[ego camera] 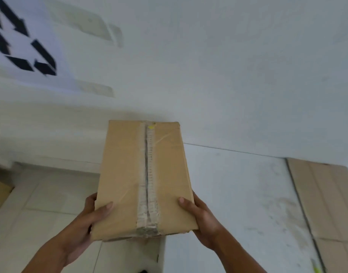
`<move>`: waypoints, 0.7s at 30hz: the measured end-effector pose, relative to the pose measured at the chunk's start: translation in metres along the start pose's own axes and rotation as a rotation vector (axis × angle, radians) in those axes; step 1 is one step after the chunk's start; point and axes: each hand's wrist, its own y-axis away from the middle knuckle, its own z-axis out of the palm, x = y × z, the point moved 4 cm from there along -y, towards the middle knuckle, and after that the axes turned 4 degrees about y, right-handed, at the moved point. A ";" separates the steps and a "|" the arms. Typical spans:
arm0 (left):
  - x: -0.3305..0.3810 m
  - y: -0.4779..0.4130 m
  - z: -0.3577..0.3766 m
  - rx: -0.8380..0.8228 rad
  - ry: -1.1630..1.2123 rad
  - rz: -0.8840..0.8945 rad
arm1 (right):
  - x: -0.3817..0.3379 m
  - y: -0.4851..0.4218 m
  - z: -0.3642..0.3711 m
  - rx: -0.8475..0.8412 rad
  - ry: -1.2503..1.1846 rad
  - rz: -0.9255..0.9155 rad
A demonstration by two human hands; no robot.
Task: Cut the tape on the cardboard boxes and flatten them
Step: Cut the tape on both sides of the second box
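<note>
Head view: we are holding a brown rectangular cardboard box (122,174) at the frame's centre, our left hand (80,229) gripping its left side and our right hand (204,219) gripping its right side, thumbs on top. A strip of clear wrinkled tape (148,174) is running down its middle seam. A sheet of flattened brown cardboard (326,203) is lying at lower right.

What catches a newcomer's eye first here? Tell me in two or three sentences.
A sealed cardboard box fills the centre, held by the left hand and right hand at its near corners. A worn strip of tape runs down the middle of its top. At the right edge lies flattened cardboard, and a black recycling symbol shows top left.
</note>
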 end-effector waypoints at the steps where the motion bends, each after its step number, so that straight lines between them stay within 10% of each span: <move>1: -0.001 -0.002 0.013 -0.013 0.024 0.005 | -0.005 0.009 -0.010 0.009 -0.004 -0.007; 10: -0.104 -0.016 0.200 -0.166 -0.125 -0.174 | 0.035 0.124 -0.195 0.174 -0.050 0.081; 21: -0.228 0.024 0.323 0.099 -0.088 0.013 | 0.094 0.180 -0.337 0.352 0.413 0.142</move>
